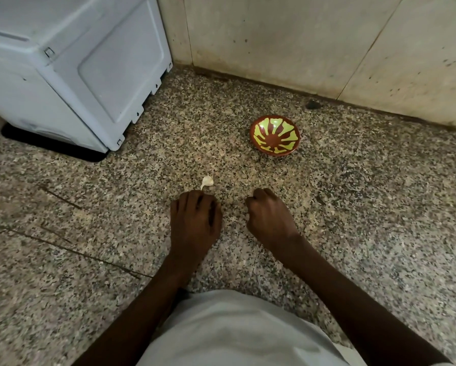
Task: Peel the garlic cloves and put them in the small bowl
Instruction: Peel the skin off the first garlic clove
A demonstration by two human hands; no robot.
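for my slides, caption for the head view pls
Two hands, left and right, rest near a garlic clove; the small bowl sits empty.

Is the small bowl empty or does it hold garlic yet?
Empty: the small bowl shows only its painted inside; one garlic clove lies on the counter.

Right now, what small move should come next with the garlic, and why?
Probably reach the left hand forward and pinch up the garlic clove: it lies unpeeled on the counter just past those fingers, and the small bowl shows no cloves inside.
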